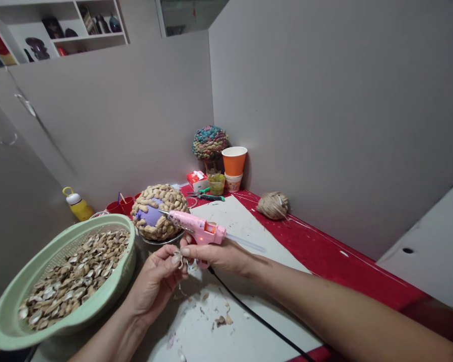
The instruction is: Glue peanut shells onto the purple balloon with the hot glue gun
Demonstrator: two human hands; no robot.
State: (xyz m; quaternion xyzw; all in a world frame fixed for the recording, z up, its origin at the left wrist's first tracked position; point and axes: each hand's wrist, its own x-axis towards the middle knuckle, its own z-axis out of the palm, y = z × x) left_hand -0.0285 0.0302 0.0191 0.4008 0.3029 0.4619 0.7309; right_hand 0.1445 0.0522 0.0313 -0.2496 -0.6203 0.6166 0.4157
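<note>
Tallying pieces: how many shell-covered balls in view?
2: the purple-patched ball, right of the green basket; the multicoloured ball, behind and left of the orange cup.

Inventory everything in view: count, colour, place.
Glue gun: 1, pink, in right hand
Glue stick: 1, translucent, in gun
Cord: 1, black, below gun
Shell piece: 1, pale, at left hand
Shell-covered ball: 1, tan and purple, beyond gun
Bowl: 1, silver, under ball
Basket: 1, green, left
Loose shells: many, brown, in basket
Sheet: 1, white, on red tabletop
Scraps: several, brown, on sheet
Bottle: 1, yellow, behind basket
Cups: several, red, orange and white, back
Tub: 1, olive, by cups
Packet: 1, red and white, back
Pliers: count unclear, green, back
Twine: 1, tan, right
Second ball: 1, multicoloured, far corner
Shelf: 1, white, upper left
Hands: 2, bare, centre
</note>
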